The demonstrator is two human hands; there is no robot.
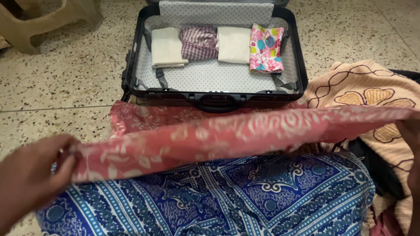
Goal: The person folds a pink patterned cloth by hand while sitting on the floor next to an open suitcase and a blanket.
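A red cloth with a white floral print [227,135] is stretched across the view, blurred by motion. My left hand [33,172] pinches its left end at the lower left. At the right edge my right hand [411,144] grips the other end and is mostly out of view. Beyond the cloth, an open black suitcase [214,98] with a dotted lining lies on the floor. Its far half holds a row of folded items: a cream cloth [167,48], a purple striped one [199,41], a white one [234,43] and a bright floral one [266,48].
A blue and white patterned cloth [227,196] covers my lap below the red cloth. A peach cloth with brown swirls [367,87] lies heaped at the right. A beige plastic stool [39,22] stands at the upper left on the speckled floor [65,78].
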